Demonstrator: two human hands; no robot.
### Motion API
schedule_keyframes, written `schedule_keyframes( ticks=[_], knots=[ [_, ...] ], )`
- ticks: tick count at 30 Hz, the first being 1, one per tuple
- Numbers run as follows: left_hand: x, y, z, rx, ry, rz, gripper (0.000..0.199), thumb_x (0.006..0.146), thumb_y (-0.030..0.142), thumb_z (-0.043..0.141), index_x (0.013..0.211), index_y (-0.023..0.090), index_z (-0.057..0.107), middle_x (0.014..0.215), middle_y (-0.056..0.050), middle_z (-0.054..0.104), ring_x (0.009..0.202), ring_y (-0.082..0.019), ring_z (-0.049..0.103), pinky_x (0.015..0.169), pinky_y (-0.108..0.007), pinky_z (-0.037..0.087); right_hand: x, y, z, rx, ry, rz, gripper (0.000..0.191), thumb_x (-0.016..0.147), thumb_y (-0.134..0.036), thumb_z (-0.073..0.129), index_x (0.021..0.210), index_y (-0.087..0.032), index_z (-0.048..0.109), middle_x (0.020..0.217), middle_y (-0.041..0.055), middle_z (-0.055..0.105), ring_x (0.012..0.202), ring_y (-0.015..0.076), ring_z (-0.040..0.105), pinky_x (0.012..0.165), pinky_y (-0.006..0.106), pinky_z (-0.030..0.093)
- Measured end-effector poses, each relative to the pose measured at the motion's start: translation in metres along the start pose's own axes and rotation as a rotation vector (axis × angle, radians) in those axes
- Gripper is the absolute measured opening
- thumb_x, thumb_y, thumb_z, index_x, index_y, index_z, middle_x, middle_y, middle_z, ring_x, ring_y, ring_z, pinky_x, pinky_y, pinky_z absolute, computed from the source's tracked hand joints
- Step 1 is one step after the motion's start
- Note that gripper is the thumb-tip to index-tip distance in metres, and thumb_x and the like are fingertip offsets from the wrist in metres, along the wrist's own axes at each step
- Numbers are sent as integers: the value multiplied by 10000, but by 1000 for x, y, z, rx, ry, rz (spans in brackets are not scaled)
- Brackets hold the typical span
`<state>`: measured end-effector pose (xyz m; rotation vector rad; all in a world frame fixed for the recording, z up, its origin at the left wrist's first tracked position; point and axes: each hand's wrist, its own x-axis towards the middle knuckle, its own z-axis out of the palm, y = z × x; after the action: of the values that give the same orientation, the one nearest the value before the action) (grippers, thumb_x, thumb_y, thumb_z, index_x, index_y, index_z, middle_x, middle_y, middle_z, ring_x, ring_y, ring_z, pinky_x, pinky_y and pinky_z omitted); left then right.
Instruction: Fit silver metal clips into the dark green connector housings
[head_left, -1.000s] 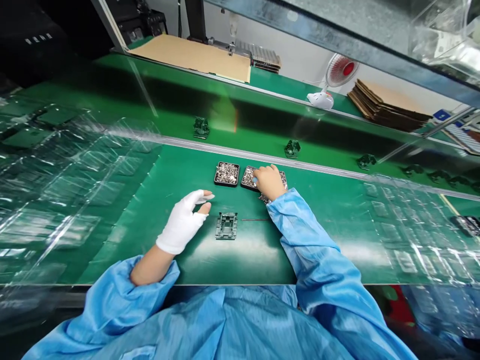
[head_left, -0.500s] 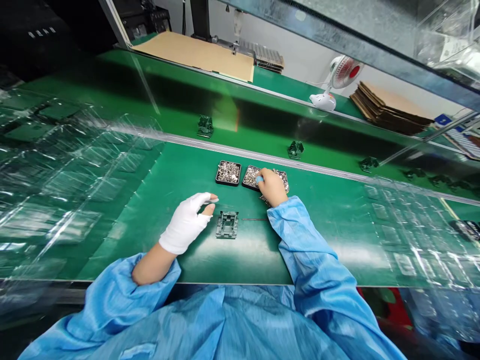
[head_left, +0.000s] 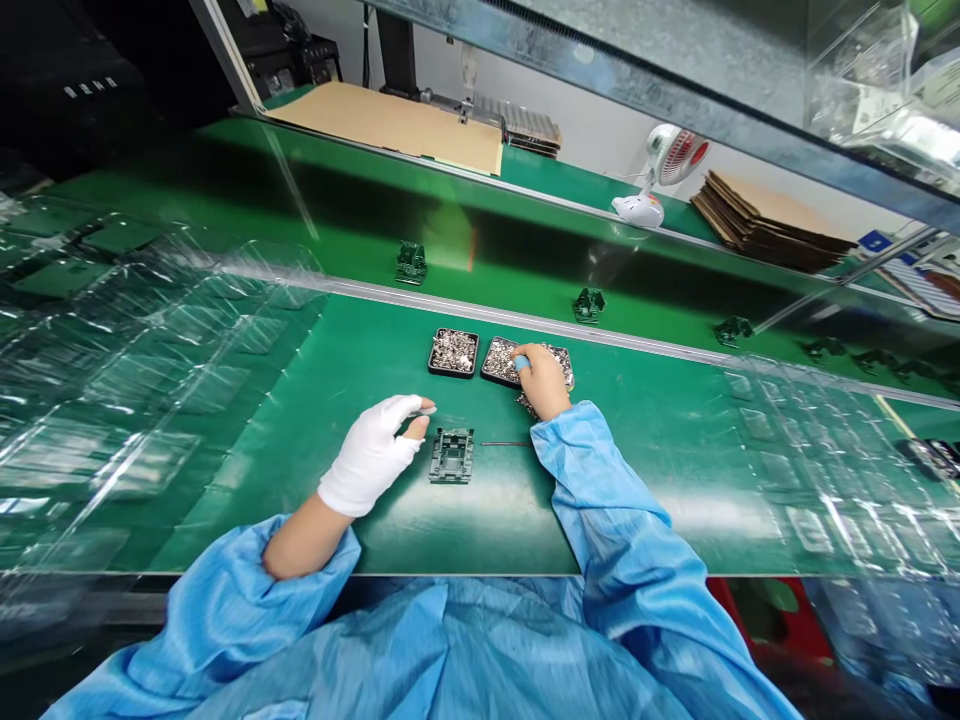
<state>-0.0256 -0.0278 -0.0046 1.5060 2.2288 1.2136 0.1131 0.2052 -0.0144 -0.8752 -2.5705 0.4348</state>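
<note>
A green frame (head_left: 451,456) lies flat on the green desk (head_left: 465,535), in front of the person and between the two forearms. The left hand (head_left: 369,455), in a white glove that leaves the tips of thumb and forefinger bare, is just to the left of the frame, apart from it; its thumb and forefinger are spread with a gap between them, pointing right. Whether this hand rests on the desk cannot be told. The right hand (head_left: 547,382), bare with a blue cover (head_left: 522,362) on one finger, reaches over the near tray (head_left: 498,381), which is filled with small metal bits (head_left: 501,356). Its fingers bend down toward the bits, but whether they pinch any cannot be told. More bits show just right of this hand and below it. A second black tray (head_left: 450,373), also full of bits, sits just left of the near tray. A thin rod (head_left: 504,444) lies right of the frame, its right end meeting the edge of the right sleeve (head_left: 607,490). Beyond a metal rail (head_left: 517,322), three green parts (head_left: 411,262) stand well apart on a green strip (head_left: 502,280). Clear plastic packs (head_left: 814,460) cover both sides.
</note>
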Motion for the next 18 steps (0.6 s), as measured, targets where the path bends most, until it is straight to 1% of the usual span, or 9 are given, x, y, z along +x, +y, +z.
schedule_keyframes(
  ticks=[3,5,9,11,13,15,17,18],
  knots=[
    [0,0,0,9,-2,7,297,843,367,432,939,176,638,971,-62,685,895,-201,635,869,-322,504,1,-1,-4,-44,-41,16,342,848,-83,335,1040,-149,610,1056,110,641,1011,235,552,918,370,404],
    [0,0,1,13,-8,16,289,842,361,435,935,177,637,968,-63,687,896,-203,636,869,-326,505,3,-3,-7,-79,-92,16,308,844,-94,384,1016,-165,630,1041,96,648,1011,235,549,949,378,375],
    [0,0,2,31,-24,29,280,836,354,433,925,184,636,954,-61,691,885,-205,639,854,-331,511,9,-11,-10,-144,-177,19,204,794,-88,485,846,-171,664,971,105,652,999,253,537,1007,430,294],
    [0,-1,2,40,-26,36,285,839,355,431,926,179,637,954,-64,691,880,-205,641,850,-332,511,10,-16,-9,-152,-186,27,196,799,-81,474,803,-154,656,943,124,647,990,253,534,1014,439,274],
    [0,-1,3,45,-24,45,290,842,355,431,923,169,639,951,-70,691,874,-205,642,847,-333,510,10,-18,-9,-136,-175,41,206,812,-82,451,834,-141,647,938,132,643,977,249,535,1019,445,261],
    [0,-1,3,51,-27,55,292,844,350,429,919,163,641,942,-73,692,868,-206,642,840,-332,510,9,-18,-11,-95,-153,59,220,806,-76,438,883,-137,635,947,126,641,966,244,540,1015,445,267],
    [1,0,3,59,-30,63,293,844,345,425,919,162,642,937,-73,691,865,-207,642,833,-331,509,9,-16,-13,-29,-129,79,228,804,-86,428,917,-142,618,953,110,641,936,230,551,968,414,326],
    [1,0,2,62,-31,65,293,845,345,424,920,163,642,937,-72,691,863,-207,642,831,-331,509,9,-14,-14,13,-120,89,223,817,-107,418,930,-143,608,944,100,643,901,218,559,919,387,369]
  ],
)
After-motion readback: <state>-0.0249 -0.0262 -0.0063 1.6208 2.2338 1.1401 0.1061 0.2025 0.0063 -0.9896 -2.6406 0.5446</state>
